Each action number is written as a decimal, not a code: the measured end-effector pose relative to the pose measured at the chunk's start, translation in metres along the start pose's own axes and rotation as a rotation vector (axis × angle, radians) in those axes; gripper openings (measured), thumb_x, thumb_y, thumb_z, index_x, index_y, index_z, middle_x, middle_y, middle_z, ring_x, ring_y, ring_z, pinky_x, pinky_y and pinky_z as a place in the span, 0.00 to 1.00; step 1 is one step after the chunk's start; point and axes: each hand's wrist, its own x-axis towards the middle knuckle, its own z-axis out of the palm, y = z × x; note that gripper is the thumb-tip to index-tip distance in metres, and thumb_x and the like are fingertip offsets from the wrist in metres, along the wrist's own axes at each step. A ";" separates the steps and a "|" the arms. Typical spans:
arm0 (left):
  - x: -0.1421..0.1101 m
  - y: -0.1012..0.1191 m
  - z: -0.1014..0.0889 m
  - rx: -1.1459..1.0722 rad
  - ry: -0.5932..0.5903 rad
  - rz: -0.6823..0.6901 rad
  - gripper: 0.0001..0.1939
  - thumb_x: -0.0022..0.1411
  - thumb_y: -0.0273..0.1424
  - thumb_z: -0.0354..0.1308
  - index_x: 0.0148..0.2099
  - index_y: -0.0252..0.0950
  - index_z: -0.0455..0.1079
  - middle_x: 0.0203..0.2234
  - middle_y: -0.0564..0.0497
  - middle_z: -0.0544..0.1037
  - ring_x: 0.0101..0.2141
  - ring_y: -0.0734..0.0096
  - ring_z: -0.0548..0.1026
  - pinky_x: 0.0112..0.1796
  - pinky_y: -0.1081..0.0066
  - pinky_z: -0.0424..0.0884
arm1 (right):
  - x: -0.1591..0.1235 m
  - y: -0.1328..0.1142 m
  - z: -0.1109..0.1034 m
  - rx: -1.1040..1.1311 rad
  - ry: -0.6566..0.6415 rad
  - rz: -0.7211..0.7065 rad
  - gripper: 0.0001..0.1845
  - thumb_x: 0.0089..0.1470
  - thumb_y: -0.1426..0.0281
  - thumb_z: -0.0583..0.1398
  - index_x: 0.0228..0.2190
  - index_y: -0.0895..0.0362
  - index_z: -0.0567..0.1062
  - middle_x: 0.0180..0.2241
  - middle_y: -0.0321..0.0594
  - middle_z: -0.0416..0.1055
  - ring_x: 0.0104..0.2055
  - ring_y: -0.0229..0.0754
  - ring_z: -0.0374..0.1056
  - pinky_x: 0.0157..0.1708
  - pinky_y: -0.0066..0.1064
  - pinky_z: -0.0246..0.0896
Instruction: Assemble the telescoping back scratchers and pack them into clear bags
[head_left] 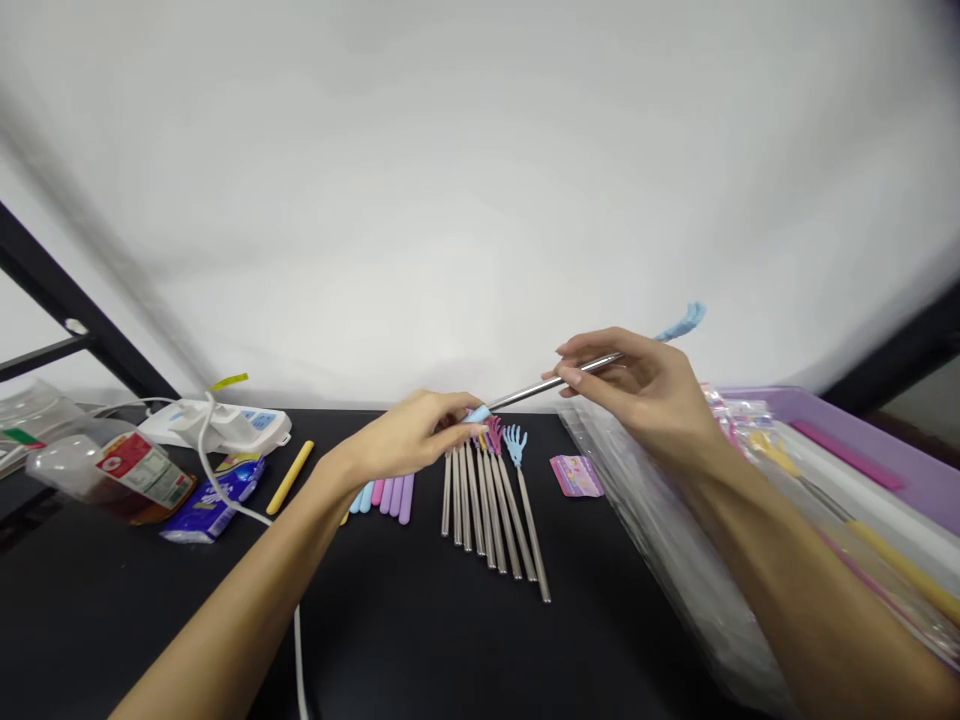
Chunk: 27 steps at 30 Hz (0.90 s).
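Note:
A back scratcher (534, 388) with a metal rod and light blue ends is held slantwise above the table. My right hand (637, 385) pinches the rod near its blue claw end, which sticks out to the upper right. At the rod's lower end, my left hand (412, 435) grips the light blue handle, mostly hidden by the fingers. Below lies a fan of several metal rods (534, 535) with hand-shaped heads; a blue head (515, 443) and a magenta head (494, 434) show. Several coloured handles (395, 497) lie left of them, partly behind my left wrist.
A yellow handle (289, 478), blue packet (214, 500), bottle (120, 475) and power strip (255, 428) with a white cable stand left. A pink card (576, 476) lies right of the rods. Clear plastic bags (645, 510) and a lilac bin (840, 410) with packed back scratchers are far right.

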 end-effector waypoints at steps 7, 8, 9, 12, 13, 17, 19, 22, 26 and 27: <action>0.000 -0.006 -0.006 0.074 0.142 0.074 0.20 0.72 0.40 0.45 0.43 0.34 0.74 0.28 0.53 0.73 0.28 0.75 0.66 0.31 0.73 0.61 | 0.000 0.018 0.004 0.113 0.077 0.061 0.09 0.45 0.65 0.71 0.30 0.55 0.80 0.30 0.40 0.80 0.31 0.42 0.76 0.36 0.34 0.74; 0.000 -0.006 -0.008 0.082 0.145 0.076 0.19 0.72 0.40 0.45 0.43 0.34 0.74 0.28 0.53 0.73 0.28 0.76 0.65 0.31 0.73 0.60 | 0.000 0.021 0.006 0.149 0.082 0.057 0.09 0.46 0.65 0.71 0.30 0.55 0.81 0.31 0.40 0.80 0.31 0.42 0.76 0.36 0.34 0.74; -0.001 -0.004 -0.009 0.081 0.143 0.075 0.19 0.72 0.40 0.46 0.42 0.34 0.74 0.27 0.54 0.73 0.28 0.76 0.65 0.31 0.73 0.60 | -0.001 0.023 0.009 0.181 0.089 0.049 0.08 0.46 0.66 0.71 0.30 0.54 0.81 0.31 0.40 0.80 0.31 0.41 0.76 0.36 0.33 0.74; -0.002 0.002 -0.008 -0.008 0.094 0.048 0.19 0.71 0.40 0.46 0.40 0.34 0.74 0.25 0.55 0.70 0.26 0.76 0.63 0.29 0.73 0.59 | -0.005 0.024 0.019 0.237 0.059 0.032 0.05 0.48 0.67 0.70 0.29 0.54 0.81 0.30 0.39 0.81 0.31 0.40 0.76 0.36 0.32 0.74; -0.002 0.005 -0.006 -0.059 0.071 0.033 0.20 0.71 0.40 0.45 0.39 0.34 0.73 0.24 0.55 0.69 0.25 0.77 0.62 0.28 0.73 0.58 | -0.007 0.023 0.024 0.244 0.027 0.025 0.05 0.48 0.68 0.70 0.29 0.54 0.81 0.30 0.39 0.81 0.31 0.40 0.76 0.37 0.32 0.74; 0.002 0.012 0.003 -0.249 0.010 0.001 0.21 0.71 0.42 0.44 0.37 0.34 0.70 0.25 0.55 0.69 0.23 0.79 0.60 0.26 0.74 0.57 | -0.015 0.015 0.042 0.195 -0.086 -0.034 0.03 0.51 0.68 0.68 0.30 0.54 0.81 0.31 0.40 0.80 0.35 0.43 0.76 0.38 0.36 0.74; 0.004 0.011 0.003 -0.256 0.022 0.018 0.20 0.71 0.43 0.45 0.37 0.34 0.70 0.27 0.54 0.70 0.24 0.78 0.62 0.27 0.74 0.59 | -0.016 0.012 0.044 0.177 -0.125 -0.056 0.07 0.54 0.67 0.66 0.37 0.52 0.80 0.39 0.41 0.79 0.40 0.44 0.76 0.42 0.38 0.74; 0.003 0.003 -0.002 -0.103 0.112 0.042 0.18 0.70 0.44 0.48 0.42 0.37 0.71 0.26 0.55 0.71 0.26 0.76 0.64 0.29 0.73 0.60 | -0.011 0.010 0.036 0.201 -0.103 -0.049 0.30 0.54 0.65 0.65 0.58 0.39 0.66 0.59 0.40 0.67 0.47 0.45 0.74 0.47 0.41 0.72; -0.002 -0.008 -0.010 0.220 0.218 0.078 0.12 0.69 0.40 0.51 0.46 0.39 0.68 0.26 0.56 0.72 0.26 0.74 0.67 0.29 0.73 0.60 | 0.003 0.009 0.014 0.185 0.050 0.168 0.34 0.59 0.56 0.59 0.63 0.35 0.55 0.52 0.42 0.72 0.39 0.45 0.76 0.35 0.39 0.74; -0.002 -0.010 -0.010 0.292 0.225 0.097 0.11 0.69 0.39 0.52 0.46 0.39 0.68 0.27 0.55 0.73 0.26 0.74 0.68 0.29 0.73 0.60 | 0.005 0.009 0.011 0.163 0.027 0.270 0.30 0.59 0.53 0.58 0.61 0.40 0.61 0.46 0.44 0.75 0.35 0.45 0.76 0.31 0.37 0.73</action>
